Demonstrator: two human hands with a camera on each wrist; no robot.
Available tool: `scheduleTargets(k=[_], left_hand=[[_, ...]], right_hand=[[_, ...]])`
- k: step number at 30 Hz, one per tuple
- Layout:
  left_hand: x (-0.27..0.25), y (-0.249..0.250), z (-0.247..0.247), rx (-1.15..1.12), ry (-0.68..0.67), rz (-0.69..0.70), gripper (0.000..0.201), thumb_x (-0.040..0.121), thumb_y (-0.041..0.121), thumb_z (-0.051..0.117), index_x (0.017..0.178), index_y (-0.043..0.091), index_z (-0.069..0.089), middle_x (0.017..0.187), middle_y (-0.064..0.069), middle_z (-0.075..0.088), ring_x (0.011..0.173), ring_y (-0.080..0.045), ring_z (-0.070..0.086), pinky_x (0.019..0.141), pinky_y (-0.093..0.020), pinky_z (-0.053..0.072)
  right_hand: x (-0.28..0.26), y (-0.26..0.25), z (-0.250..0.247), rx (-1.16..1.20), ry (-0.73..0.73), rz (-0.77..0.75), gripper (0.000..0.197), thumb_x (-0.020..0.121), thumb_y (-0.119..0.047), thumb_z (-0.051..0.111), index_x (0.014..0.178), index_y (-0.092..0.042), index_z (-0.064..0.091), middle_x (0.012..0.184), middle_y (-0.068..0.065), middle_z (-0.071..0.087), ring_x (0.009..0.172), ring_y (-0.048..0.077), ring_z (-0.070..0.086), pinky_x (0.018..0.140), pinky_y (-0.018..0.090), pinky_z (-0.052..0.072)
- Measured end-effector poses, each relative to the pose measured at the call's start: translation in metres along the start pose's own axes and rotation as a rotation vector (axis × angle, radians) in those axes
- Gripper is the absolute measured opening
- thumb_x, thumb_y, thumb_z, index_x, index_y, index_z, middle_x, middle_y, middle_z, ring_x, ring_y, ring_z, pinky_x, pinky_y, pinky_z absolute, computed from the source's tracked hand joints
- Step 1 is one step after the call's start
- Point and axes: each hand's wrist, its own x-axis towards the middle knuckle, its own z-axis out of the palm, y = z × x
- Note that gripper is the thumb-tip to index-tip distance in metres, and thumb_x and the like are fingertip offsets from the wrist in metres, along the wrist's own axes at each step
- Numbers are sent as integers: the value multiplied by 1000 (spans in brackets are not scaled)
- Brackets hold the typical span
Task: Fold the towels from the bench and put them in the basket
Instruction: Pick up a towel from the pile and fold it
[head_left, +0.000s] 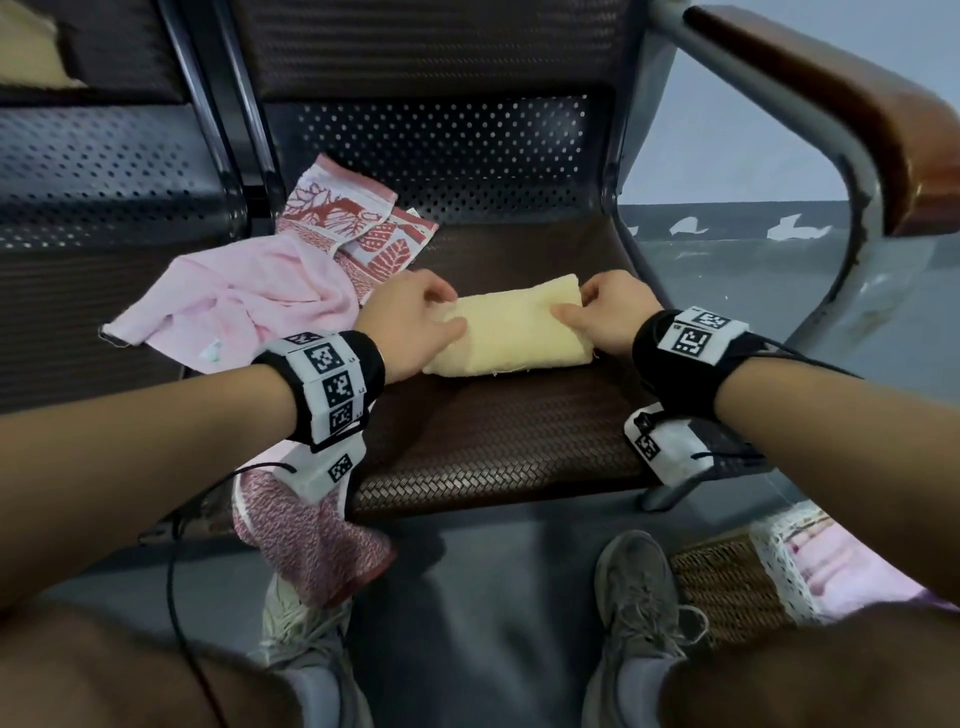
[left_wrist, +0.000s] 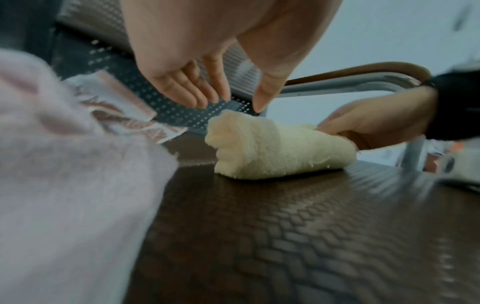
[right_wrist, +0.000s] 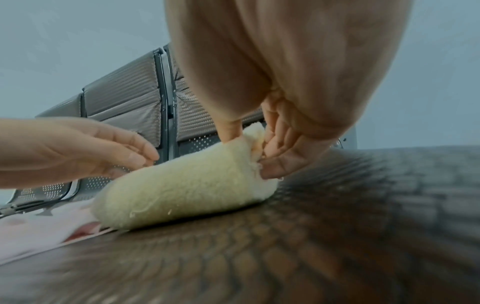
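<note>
- One yellow towel (head_left: 511, 332), folded into a thick bundle, lies on the brown woven seat of the bench (head_left: 498, 447).
- The right hand (head_left: 613, 317) grasps the bundle's right end, thumb on top and curled fingers (right_wrist: 275, 139) tucked into the folds.
- The left hand (head_left: 410, 325) is at the left end with fingers loose and nearly straight; the left wrist view shows the fingertips (left_wrist: 200, 100) just above the cloth, gripping nothing.
- Three more towels lie loose on the bench: a crumpled pink towel (head_left: 244, 301) left of the bundle, a red-and-white patterned towel (head_left: 353, 228) behind it, and a red speckled towel (head_left: 306, 540) hanging over the seat's front edge.
- One wicker basket (head_left: 727, 587) stands on the floor at the lower right, beside the person's right shoe (head_left: 639, 597), with pink cloth (head_left: 841, 566) already inside.
- Two wrists, each with a black band (head_left: 332, 387) carrying printed square markers.
</note>
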Motion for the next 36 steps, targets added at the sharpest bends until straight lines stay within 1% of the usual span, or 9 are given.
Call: scheduleTargets(k=[4,8,13,19,25,27,30,33,36], left_hand=[[0,-1,13,193,-303,63,80,72,38,80,143,22,48,138,-4,55,122,-23,54,102,-30,41],[7,-9,16,247,-335,86,86,69,19,82,145,22,42,132,-5,57,118,-26,56,101,-36,43],[14,-14,16,181,-235,79,59,74,17,75,128,25,53,118,-3,67,108,-25,61,84,-29,44],[16,2,-6,-167,-117,-65,39,69,39,68,103,20,65,92,5,68,93,-21,65,79,-36,51],[14,46,-46,-741,12,-186,48,76,49,80,99,8,69,98,-8,76,86,-26,72,80,-38,58],[7,66,-60,-864,-61,-202,54,77,61,73,91,9,67,87,-5,72,72,-18,63,72,-32,50],[-17,102,-54,-911,-355,-179,65,70,75,68,99,16,71,89,-2,74,78,-16,66,82,-32,55],[-41,150,-27,-900,-394,-18,49,81,48,75,113,12,68,93,1,75,72,-8,69,67,-23,54],[-55,202,1,-821,-322,116,49,84,27,79,127,13,59,115,0,72,100,-14,71,88,-37,57]], right_hand=[[-2,-15,-2,-14,177,-306,32,87,-35,68,116,-21,66,115,2,66,107,19,61,96,29,46],[-5,-28,10,-322,-147,-452,59,90,-40,64,142,-14,53,156,16,37,147,32,30,119,38,26],[-4,-35,18,-378,-294,-439,72,80,-47,73,141,-18,49,130,6,63,119,27,59,100,39,47],[-9,-42,-4,-345,-249,-310,70,69,-69,69,128,-34,53,107,-6,63,98,19,60,88,36,52],[-42,-44,-42,235,-206,-308,22,91,-37,69,111,-26,66,103,-9,71,92,6,67,79,25,51],[-58,-40,-55,405,-141,-276,15,93,-31,68,107,-26,65,100,-9,71,88,4,68,76,22,50],[-83,-29,-78,580,-78,-207,33,95,-29,66,123,-15,60,114,1,71,103,19,69,91,41,56],[-115,-7,-102,714,-31,-164,45,94,-30,66,133,-13,53,122,5,69,110,23,68,99,50,53],[-158,27,-128,856,41,-102,48,90,-35,66,133,-15,55,121,5,70,109,22,69,98,48,54]])
